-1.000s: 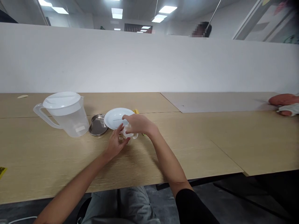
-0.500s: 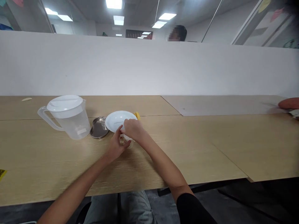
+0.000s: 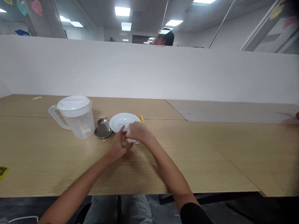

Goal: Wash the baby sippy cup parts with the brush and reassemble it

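My left hand [image 3: 118, 145] curls its fingers and thumb round the side of a small clear glass, mostly hidden by both hands. From above, my right hand [image 3: 138, 130] is closed at the glass's mouth, pinching a crumpled white tissue or cloth [image 3: 132, 140]. Just behind the hands lies a white plate [image 3: 118, 119] with a thin dark line on it. A yellow object [image 3: 141, 118] shows partly past the plate's right rim. Left of the plate is a shallow kidney-shaped steel tray [image 3: 102, 132], a small clear piece at its right edge.
A clear plastic pitcher [image 3: 80, 124] with a white lid stands left of the tray, its handle pointing left. A white partition [image 3: 149, 71] rises behind the wooden table [image 3: 187, 155]. A yellow label [image 3: 3, 171] sticks at the left. Beyond the partition, a person's head shows.
The camera view has shifted, so the table things appear slightly further right. My right hand has shifted a little at the glass, and more of the white tissue or cloth shows.
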The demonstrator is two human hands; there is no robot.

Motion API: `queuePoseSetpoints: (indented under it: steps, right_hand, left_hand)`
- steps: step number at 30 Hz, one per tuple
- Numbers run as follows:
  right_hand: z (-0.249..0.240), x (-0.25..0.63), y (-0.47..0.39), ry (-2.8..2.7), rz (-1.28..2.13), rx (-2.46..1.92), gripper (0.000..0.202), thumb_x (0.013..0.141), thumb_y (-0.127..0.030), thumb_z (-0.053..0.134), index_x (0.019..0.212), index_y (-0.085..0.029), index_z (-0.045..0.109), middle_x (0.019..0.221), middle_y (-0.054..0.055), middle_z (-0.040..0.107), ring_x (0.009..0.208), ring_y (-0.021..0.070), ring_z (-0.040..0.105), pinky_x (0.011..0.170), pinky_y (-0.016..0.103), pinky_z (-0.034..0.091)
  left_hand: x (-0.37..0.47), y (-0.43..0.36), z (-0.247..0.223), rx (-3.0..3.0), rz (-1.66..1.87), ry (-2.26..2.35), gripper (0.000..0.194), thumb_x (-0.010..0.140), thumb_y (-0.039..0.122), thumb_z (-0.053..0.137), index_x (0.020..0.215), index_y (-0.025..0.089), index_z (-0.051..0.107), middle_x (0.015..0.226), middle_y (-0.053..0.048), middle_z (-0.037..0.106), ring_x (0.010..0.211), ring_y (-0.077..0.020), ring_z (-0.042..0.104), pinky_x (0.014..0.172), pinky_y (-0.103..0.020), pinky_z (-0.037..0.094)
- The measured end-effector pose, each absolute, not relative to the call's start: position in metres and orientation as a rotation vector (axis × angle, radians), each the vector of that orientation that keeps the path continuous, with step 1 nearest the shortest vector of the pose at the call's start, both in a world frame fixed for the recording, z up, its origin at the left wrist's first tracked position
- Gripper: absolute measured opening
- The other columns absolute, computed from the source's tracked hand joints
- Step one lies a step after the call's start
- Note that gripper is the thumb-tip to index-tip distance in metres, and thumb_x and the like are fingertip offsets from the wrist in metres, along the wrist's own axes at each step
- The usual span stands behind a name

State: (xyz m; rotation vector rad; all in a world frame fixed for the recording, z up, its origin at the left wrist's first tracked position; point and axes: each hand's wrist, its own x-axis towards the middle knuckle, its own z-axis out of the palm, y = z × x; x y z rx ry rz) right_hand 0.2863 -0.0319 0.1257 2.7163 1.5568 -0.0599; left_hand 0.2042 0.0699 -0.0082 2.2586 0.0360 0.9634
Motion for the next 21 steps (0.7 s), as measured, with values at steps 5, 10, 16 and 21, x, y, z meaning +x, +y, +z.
queuePoseSetpoints:
  steps: [5, 10, 16, 21]
  right_hand:
    - [0.133, 0.286, -0.039, 1.538, -0.041, 2.736, 0.061, 0.079, -0.063, 0.053, 0.107, -0.009, 0.063, 0.101, 0.018, 0.067, 0.095, 0.0264, 0.064, 0.072, 0.031, 0.048]
    - [0.146, 0.287, -0.052, 1.55, -0.001, 2.784, 0.057, 0.083, -0.062, 0.05, 0.105, -0.011, 0.061, 0.096, 0.015, 0.068, 0.091, 0.0246, 0.064, 0.067, 0.028, 0.044]
    - [0.154, 0.289, -0.064, 1.58, 0.012, 2.798, 0.05, 0.087, -0.055, 0.048, 0.111, -0.013, 0.058, 0.103, 0.014, 0.067, 0.091, 0.0229, 0.063, 0.066, 0.027, 0.042]
    - [0.151, 0.293, -0.063, 1.604, 0.019, 2.782, 0.048, 0.089, -0.055, 0.046, 0.111, -0.013, 0.058, 0.1, 0.013, 0.067, 0.09, 0.0232, 0.063, 0.066, 0.028, 0.042]
  left_hand:
    - [0.196, 0.113, 0.003, 2.338, 1.242, 0.053, 0.062, 0.086, 0.042, 0.051, 0.139, 0.018, 0.031, 0.125, -0.015, 0.052, 0.115, -0.0251, 0.049, 0.098, -0.044, 0.038]
    - [0.195, 0.159, 0.003, 2.232, 1.384, 0.38, 0.039, 0.094, 0.037, 0.031, 0.117, 0.016, 0.054, 0.115, -0.011, 0.06, 0.11, -0.0218, 0.052, 0.098, -0.041, 0.04]
    - [0.224, 0.195, -0.009, 2.532, 1.093, 0.442, 0.042, 0.083, 0.016, 0.034, 0.122, 0.011, 0.051, 0.127, -0.015, 0.054, 0.122, -0.0249, 0.046, 0.104, -0.046, 0.036]
    - [0.236, 0.196, -0.013, 2.676, 1.024, 0.516, 0.034, 0.081, 0.016, 0.042, 0.112, 0.012, 0.056, 0.123, -0.018, 0.055, 0.122, -0.0271, 0.046, 0.102, -0.044, 0.037]
